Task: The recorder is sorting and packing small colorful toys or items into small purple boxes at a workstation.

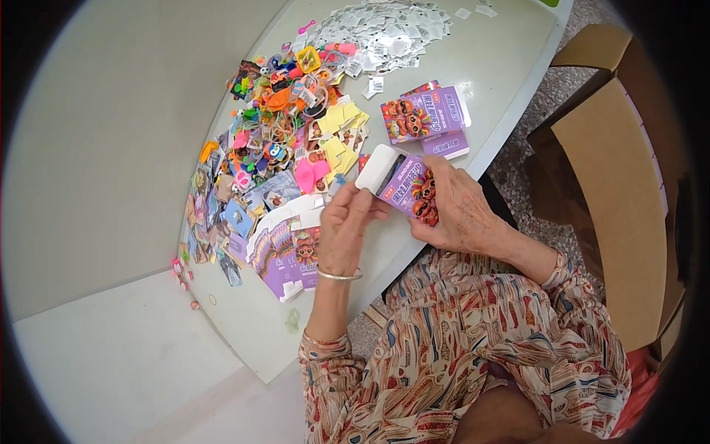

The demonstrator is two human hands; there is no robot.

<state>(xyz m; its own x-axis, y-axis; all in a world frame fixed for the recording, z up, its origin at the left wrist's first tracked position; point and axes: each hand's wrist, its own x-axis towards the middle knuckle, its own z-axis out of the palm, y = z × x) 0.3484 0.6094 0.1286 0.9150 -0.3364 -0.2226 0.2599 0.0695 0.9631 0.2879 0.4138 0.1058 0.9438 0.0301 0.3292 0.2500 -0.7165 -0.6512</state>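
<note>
Far left on the pale worktop point(458, 66), a heap of small bright toys and picture cards point(274, 133) spreads toward you, with flattened purple cartons point(285, 255) lying at its near edge. Your left hand point(344, 226), a bangle point(339, 276) at the wrist, rises from the lower edge; its fingers point(360, 200) are closed on the open white end flap of the small purple box point(410, 189), pinching that flap from below. The box lies tilted between both hands, just above the worktop's edge, its printed face toward you; what is inside it cannot be told. Your right hand point(455, 211) grips the box's other end, thumb across the printed face and fingers wrapped behind. Just beyond the hands, two closed purple boxes point(429, 115) of the same kind rest stacked on the worktop. Behind them lies a spread of small white sachets point(384, 33). Far right, beside the worktop, stands an open brown cardboard carton point(621, 185); its contents are hidden.
</note>
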